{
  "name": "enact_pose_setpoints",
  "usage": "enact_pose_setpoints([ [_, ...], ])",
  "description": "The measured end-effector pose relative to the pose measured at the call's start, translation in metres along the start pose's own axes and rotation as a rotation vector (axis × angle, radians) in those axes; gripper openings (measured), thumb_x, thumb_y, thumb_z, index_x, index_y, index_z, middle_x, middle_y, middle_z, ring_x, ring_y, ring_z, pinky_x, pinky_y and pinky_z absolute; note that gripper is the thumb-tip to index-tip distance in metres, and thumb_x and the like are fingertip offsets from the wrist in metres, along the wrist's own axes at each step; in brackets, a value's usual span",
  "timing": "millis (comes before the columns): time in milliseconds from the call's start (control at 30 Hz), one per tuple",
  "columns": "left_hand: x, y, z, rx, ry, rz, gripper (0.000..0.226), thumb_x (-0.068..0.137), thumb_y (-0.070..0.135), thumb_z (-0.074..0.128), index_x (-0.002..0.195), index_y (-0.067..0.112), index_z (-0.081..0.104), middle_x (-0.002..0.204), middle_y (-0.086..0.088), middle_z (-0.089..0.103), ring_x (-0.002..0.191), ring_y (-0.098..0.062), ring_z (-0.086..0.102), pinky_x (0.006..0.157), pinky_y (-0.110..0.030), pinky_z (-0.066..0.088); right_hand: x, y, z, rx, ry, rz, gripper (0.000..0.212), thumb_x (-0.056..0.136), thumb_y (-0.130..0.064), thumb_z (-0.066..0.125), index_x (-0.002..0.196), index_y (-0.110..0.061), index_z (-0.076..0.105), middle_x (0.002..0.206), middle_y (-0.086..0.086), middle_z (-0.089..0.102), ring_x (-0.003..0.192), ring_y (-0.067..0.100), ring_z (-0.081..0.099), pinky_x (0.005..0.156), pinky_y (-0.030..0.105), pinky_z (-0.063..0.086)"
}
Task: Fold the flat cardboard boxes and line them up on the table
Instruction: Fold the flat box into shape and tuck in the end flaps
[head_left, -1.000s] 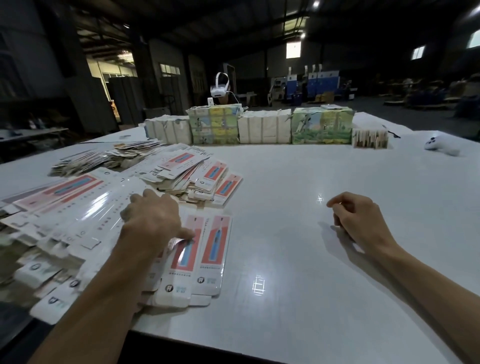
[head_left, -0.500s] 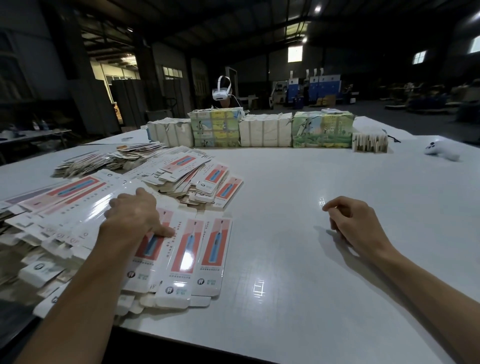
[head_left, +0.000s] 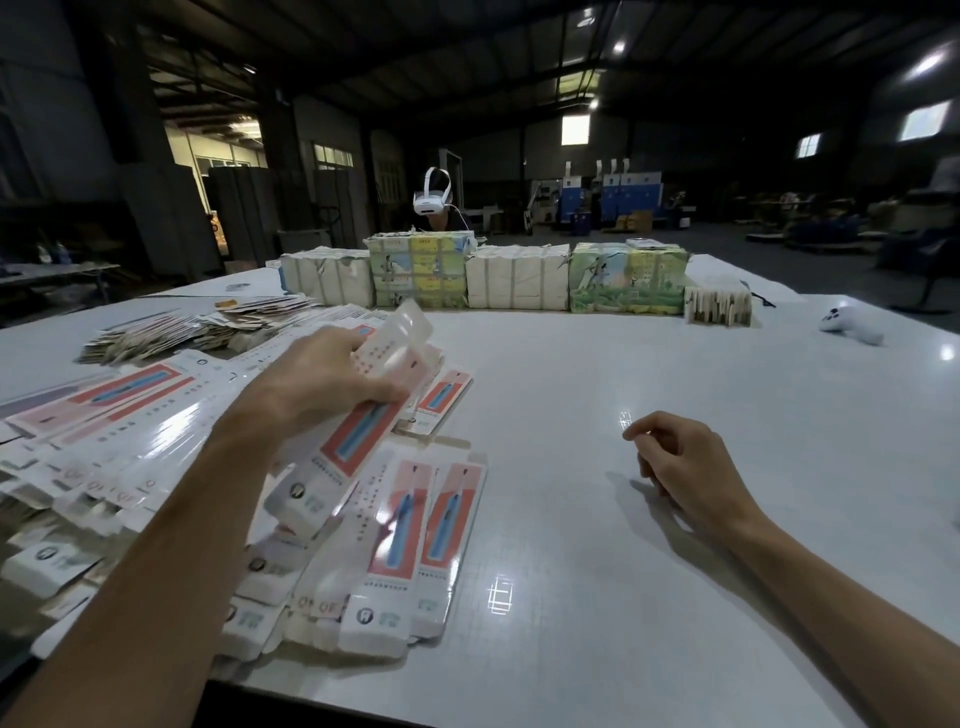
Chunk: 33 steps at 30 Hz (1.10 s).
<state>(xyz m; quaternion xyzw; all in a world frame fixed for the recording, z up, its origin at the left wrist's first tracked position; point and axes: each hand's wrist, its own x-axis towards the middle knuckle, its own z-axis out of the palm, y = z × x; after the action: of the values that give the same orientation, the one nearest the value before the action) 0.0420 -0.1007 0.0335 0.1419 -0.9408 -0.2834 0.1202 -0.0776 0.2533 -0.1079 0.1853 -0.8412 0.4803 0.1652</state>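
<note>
Fingers (head_left: 363, 397) grip flat box (head_left: 353, 441) (left hand (head_left: 322, 379)); right hand (head_left: 685, 467) loose, empty.

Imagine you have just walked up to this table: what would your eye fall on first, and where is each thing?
First, the left hand gripping a flat box with a red and blue panel, held tilted above the sprawling pile of flat boxes on the left of the white table. Next, the row of wrapped bundles along the far edge. The right hand is loosely curled over the bare right side, holding nothing.
</note>
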Motion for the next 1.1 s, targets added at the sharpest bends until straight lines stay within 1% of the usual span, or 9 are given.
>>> enact_pose_setpoints([
  [100,0.008,0.037,0.006,-0.287,-0.093,0.151,0.02,0.089,0.04,0.081,0.101,0.028,0.071,0.076,0.007,0.078,0.064,-0.012,0.076,0.046,-0.019,0.054,-0.001,0.0,0.001,0.04,0.018,0.005,0.025,0.101,-0.007,0.057,0.092,-0.025,0.073,0.063,0.0,0.065,0.05,0.011,0.055,0.052,0.019,0.045],
  [200,0.016,0.076,0.039,-0.55,-0.341,0.205,0.025,0.098,0.032,0.071,0.116,0.016,0.068,0.095,0.002,0.081,0.069,-0.012,0.077,0.054,-0.023,0.058,0.0,-0.003,-0.001,0.131,0.05,0.012,0.025,0.103,-0.006,0.056,0.093,-0.022,0.074,0.063,0.002,0.065,0.049,0.014,0.053,0.05,0.024,0.045],
  [333,0.02,0.115,0.122,-0.733,-0.635,0.101,0.036,0.104,0.03,0.062,0.136,0.015,0.055,0.114,-0.004,0.08,0.082,-0.016,0.076,0.071,-0.033,0.061,0.004,-0.004,-0.01,0.213,0.176,0.006,0.021,0.104,-0.004,0.053,0.1,-0.015,0.071,0.07,0.011,0.066,0.056,0.025,0.058,0.052,0.036,0.047],
  [467,0.012,0.131,0.186,-0.931,-0.826,-0.068,0.036,0.105,0.039,0.058,0.132,0.017,0.06,0.11,-0.01,0.08,0.082,-0.025,0.078,0.069,-0.033,0.064,0.007,-0.002,-0.019,0.201,0.318,0.02,0.017,0.109,-0.014,0.052,0.12,-0.016,0.064,0.098,0.007,0.067,0.088,0.028,0.066,0.072,0.032,0.056],
  [533,0.009,0.128,0.205,-1.07,-0.834,-0.112,0.046,0.105,0.05,0.053,0.129,0.013,0.066,0.106,-0.013,0.08,0.091,-0.032,0.079,0.081,-0.04,0.065,0.008,-0.002,-0.022,0.123,0.343,-0.021,0.019,0.109,-0.017,0.054,0.125,-0.02,0.063,0.115,0.002,0.061,0.103,0.019,0.063,0.084,0.025,0.055],
  [700,0.001,0.116,0.224,-1.141,-0.707,-0.011,0.061,0.105,0.066,0.037,0.085,0.023,0.075,0.08,-0.009,0.074,0.059,-0.018,0.071,0.058,-0.026,0.058,0.006,-0.003,-0.019,0.093,0.123,-0.056,0.02,0.11,-0.029,0.052,0.126,-0.027,0.064,0.119,-0.002,0.052,0.11,0.021,0.067,0.075,0.037,0.064],
  [800,-0.004,0.114,0.226,-1.136,-0.671,-0.055,0.062,0.104,0.069,0.035,0.087,0.021,0.07,0.077,-0.009,0.073,0.057,-0.018,0.07,0.055,-0.025,0.057,0.006,-0.001,-0.019,0.002,0.045,-0.069,0.025,0.109,-0.033,0.053,0.128,-0.026,0.069,0.123,-0.004,0.051,0.116,0.016,0.064,0.082,0.029,0.062],
  [933,-0.004,0.111,0.223,-1.165,-0.714,-0.111,0.062,0.106,0.066,0.033,0.093,0.017,0.068,0.076,-0.008,0.073,0.056,-0.02,0.07,0.055,-0.027,0.058,0.009,-0.003,-0.022,-0.11,0.041,-0.085,0.022,0.105,-0.029,0.063,0.117,-0.016,0.076,0.126,-0.004,0.053,0.126,0.016,0.054,0.103,0.039,0.054],
  [1100,-0.007,0.11,0.224,-1.251,-0.848,-0.067,0.064,0.106,0.064,0.037,0.113,0.01,0.068,0.094,-0.018,0.077,0.075,-0.031,0.077,0.068,-0.04,0.064,0.01,-0.012,-0.028,0.097,0.122,-0.016,0.015,0.104,-0.024,0.065,0.099,-0.012,0.072,0.123,0.001,0.058,0.105,0.024,0.07,0.067,0.029,0.06],
])
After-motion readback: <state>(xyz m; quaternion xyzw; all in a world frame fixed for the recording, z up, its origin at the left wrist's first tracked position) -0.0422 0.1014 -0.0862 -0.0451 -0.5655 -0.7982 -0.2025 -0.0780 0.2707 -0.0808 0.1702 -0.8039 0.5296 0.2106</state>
